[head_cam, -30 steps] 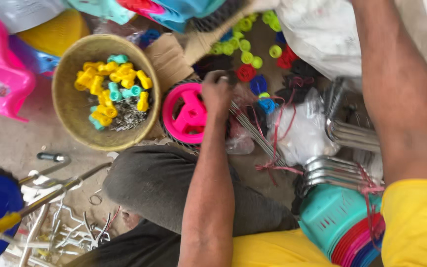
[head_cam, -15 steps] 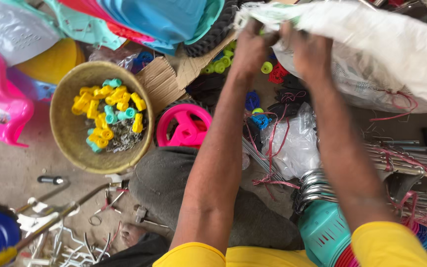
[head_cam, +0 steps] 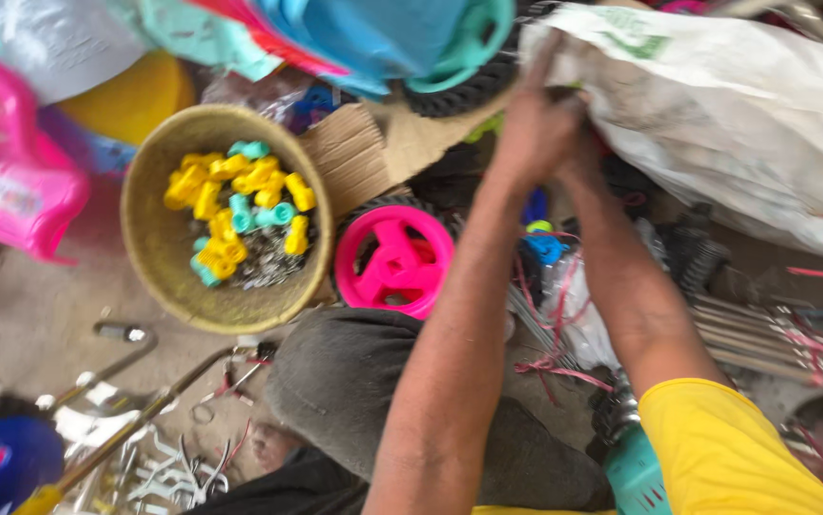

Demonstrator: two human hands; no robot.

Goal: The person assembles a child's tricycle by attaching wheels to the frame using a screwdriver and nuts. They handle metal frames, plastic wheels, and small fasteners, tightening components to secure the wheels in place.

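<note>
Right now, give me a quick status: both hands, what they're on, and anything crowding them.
Left hand and right hand together, gripping the white sack at its edge. Pink wheel and basket of small plastic parts sit below left. Loose clutter underneath.

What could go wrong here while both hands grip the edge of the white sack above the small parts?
1. Both hands, left hand and right hand, bunch the white sack at its edge; if it tips or slips, it may drop onto the small coloured pieces below.
2. The arms cross close above the pink wheel and near the woven basket of yellow and teal parts; a sudden pull might knock them.
</note>
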